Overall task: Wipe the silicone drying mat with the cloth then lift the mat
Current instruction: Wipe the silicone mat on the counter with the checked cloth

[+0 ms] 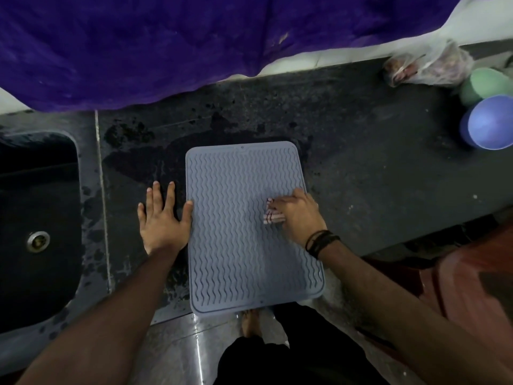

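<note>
A grey-blue silicone drying mat point(233, 240) with wavy ridges lies flat on the dark counter point(374, 162), its near edge overhanging the counter's front. My right hand point(298, 216) presses a small folded white cloth point(272, 213) with dark stripes onto the mat's right half. Most of the cloth is hidden under my fingers. My left hand point(163, 218) lies flat on the counter, fingers spread, thumb touching the mat's left edge.
A dark sink point(36, 218) with a metal drain sits at the left. Wet patches mark the counter around the mat. A blue bowl point(488, 123), a green bowl point(483, 84) and a plastic bag point(427, 65) stand at the far right. Purple fabric point(166, 45) hangs over the back.
</note>
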`<state>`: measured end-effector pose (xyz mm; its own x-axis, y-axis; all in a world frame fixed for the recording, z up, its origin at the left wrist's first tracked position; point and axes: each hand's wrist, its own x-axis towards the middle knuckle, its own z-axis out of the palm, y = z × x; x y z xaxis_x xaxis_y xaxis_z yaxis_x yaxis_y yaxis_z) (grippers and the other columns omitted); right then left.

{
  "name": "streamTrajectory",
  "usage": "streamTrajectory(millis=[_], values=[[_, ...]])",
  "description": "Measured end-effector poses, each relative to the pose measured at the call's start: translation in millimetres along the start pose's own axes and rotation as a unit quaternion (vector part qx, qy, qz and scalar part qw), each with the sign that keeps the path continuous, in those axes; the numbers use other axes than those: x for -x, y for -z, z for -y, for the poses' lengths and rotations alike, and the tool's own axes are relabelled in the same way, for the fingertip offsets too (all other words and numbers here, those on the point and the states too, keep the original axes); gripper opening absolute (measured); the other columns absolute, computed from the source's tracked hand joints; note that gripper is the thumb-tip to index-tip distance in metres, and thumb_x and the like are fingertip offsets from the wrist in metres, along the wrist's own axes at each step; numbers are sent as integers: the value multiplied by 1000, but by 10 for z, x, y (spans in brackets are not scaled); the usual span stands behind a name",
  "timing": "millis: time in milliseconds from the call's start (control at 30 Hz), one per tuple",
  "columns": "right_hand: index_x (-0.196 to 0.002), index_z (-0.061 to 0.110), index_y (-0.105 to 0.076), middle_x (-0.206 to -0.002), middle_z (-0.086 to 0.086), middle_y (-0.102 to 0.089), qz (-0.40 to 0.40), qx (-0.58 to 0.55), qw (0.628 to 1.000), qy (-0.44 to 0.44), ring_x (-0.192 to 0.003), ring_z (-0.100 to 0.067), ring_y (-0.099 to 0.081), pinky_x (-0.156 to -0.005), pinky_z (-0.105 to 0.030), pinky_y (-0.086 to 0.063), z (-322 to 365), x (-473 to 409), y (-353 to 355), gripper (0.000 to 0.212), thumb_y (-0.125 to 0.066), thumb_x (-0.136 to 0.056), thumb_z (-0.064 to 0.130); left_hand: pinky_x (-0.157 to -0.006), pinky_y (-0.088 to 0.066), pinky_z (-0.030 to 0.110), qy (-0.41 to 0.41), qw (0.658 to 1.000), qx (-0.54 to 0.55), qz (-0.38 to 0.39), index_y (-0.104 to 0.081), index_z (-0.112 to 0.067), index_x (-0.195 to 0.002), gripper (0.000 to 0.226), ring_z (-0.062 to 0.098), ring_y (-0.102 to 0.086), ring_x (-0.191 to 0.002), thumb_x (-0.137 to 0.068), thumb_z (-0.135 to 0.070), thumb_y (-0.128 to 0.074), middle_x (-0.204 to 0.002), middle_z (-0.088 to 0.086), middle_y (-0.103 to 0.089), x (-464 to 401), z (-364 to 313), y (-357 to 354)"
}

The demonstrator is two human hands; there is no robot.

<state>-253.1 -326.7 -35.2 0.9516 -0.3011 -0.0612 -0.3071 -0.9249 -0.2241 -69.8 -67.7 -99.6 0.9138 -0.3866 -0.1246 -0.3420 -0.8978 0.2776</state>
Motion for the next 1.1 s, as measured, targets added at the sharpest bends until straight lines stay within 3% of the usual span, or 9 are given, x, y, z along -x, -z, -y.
streamTrajectory(millis=[167, 267, 367, 467, 600, 733, 933, 1100], values=[[-111, 11, -68, -105, -11, -70, -20, -40, 998, -50, -99, -33, -60, -92, -45, -48, -169, -597, 164, 41, -67, -72, 1, -128, 3, 44, 0, 1000, -7, 7, -11, -32, -165, 75, 19, 5, -159, -102, -71, -20, -173, 3, -1, -3, 9, 5], [-124, 13, -62, -116, -12, -65, 80, -27, 995, -60, -108, -31, -57, -94, -42, -50, -180, -850, 179, 47, -67, -77, 9, -128, 3, 44, 3, 1000, -13, 11, -10, -32, -165, 75, 18, 6, -159, -102, -71, -19, -173, 2, 0, 2, 2, 7], [-127, 20, -60, -117, -12, -62, 114, 32, 991, -61, -111, -30, -52, -91, -40, -51, -97, -792, 175, 48, -69, -80, 17, -128, 4, 44, 4, 1000, -14, 11, -9, -33, -165, 75, 18, 6, -159, -102, -71, -19, -173, 2, 1, 1, 2, 11], [-125, 21, -61, -115, -10, -63, 108, 85, 990, -32, -111, -29, -50, -94, -39, -47, 12, -510, 173, 44, -68, -81, 18, -127, 4, 43, 4, 1000, -14, 10, -10, -32, -165, 75, 18, 6, -159, -102, -71, -19, -173, 2, 0, -2, 2, 15], [-123, 17, -62, -117, -9, -63, 101, 60, 993, -15, -113, -30, -49, -98, -38, -40, 86, 13, 126, 45, -68, -78, 12, -127, 4, 44, 2, 1000, -11, 8, -11, -32, -165, 75, 19, 5, -159, -102, -71, -19, -173, 3, -1, 8, 0, 7], [-117, 13, -66, -110, -10, -67, 112, 39, 993, -3, -105, -32, -54, -96, -38, -44, 102, 398, 74, 50, -75, -68, 13, -127, 2, 46, -5, 1000, 0, 5, -13, -31, -165, 75, 20, 4, -159, -102, -70, -21, -173, 4, -3, -1, 22, -9], [-117, 18, -66, -113, -7, -63, 21, 26, 998, -57, -107, -29, -50, -92, -41, -46, -86, -178, 241, 46, -74, -72, 9, -127, 3, 45, -3, 1000, -2, 9, -12, -31, -165, 75, 20, 4, -159, -102, -70, -20, -173, 4, -1, 3, 14, 9], [-124, 17, -62, -120, -9, -54, 57, 41, 995, -68, -113, -31, -47, -96, -42, -42, -112, -399, 143, 51, -74, -75, 13, -128, 3, 46, -3, 1000, 0, 9, -13, -30, -165, 76, 20, 4, -159, -101, -71, -20, -173, 4, -1, 1, 2, 24]])
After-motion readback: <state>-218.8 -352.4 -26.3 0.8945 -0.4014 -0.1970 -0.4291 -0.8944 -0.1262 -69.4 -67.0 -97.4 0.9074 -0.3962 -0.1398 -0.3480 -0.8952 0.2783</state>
